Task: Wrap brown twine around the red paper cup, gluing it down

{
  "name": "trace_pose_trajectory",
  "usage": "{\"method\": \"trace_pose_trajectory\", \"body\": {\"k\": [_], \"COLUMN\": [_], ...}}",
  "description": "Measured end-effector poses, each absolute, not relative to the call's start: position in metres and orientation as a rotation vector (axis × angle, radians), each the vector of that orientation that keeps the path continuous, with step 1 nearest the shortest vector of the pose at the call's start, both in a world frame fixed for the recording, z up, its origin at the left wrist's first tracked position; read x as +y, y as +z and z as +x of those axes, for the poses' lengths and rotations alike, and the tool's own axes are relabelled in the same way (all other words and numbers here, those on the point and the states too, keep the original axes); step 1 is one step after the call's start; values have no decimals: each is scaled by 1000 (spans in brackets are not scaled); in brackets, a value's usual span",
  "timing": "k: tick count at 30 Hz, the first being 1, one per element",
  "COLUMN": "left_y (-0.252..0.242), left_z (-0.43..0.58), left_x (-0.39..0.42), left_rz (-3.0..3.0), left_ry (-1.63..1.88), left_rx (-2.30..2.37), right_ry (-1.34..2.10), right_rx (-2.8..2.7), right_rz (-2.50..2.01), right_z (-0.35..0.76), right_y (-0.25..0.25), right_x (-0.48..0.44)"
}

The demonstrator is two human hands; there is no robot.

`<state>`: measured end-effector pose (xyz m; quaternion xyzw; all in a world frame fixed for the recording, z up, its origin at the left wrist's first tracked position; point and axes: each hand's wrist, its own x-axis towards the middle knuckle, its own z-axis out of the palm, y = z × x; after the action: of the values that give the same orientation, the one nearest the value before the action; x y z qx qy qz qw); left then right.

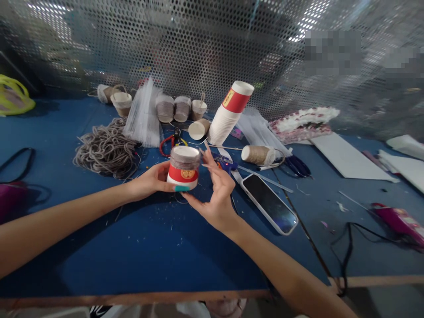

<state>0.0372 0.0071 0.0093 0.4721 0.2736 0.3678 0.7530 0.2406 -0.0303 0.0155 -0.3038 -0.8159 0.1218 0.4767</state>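
My left hand (154, 180) grips a white paper cup (183, 173) with a red band and a printed face. Grey cord is wound around the upper part of the cup. On the cup's right side is my right hand (217, 192), its fingers apart and the thumb near the cup's lower edge. Whether a strand of cord lies between those fingers is too small to tell. A tangled pile of grey cord (104, 148) lies left of the cup. Just behind my right fingers sits a blue glue gun (225, 163), partly hidden.
Behind stand a leaning stack of paper cups (228, 117), several cord-wrapped cups (164, 108) and clear plastic strips (144, 117). To the right lie a phone (270, 205), a brown-wrapped cup (258, 155), dark-handled scissors (298, 166) and a white board (351, 157). A perforated metal screen (198, 48) borders the back.
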Motion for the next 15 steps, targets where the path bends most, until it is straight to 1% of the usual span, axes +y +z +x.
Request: {"method": "trace_pose_trajectory", "body": {"k": [5,8,12,15], "left_y": [8,7,4,2], "left_z": [34,39,43,39], "left_x": [9,6,5,9], "left_rz": [920,903,932,927], "left_ry": [808,780,838,867], "left_rx": [571,524,555,615], "right_ry": [363,420,512,452], "right_rx": [-1999,-1987,-1980,-1938], "right_rz": [-822,-778,-728,-764], "right_z": [241,236,228,230], "right_y": [4,-1,-1,5], "right_x": [-34,-38,-45,-45]}}
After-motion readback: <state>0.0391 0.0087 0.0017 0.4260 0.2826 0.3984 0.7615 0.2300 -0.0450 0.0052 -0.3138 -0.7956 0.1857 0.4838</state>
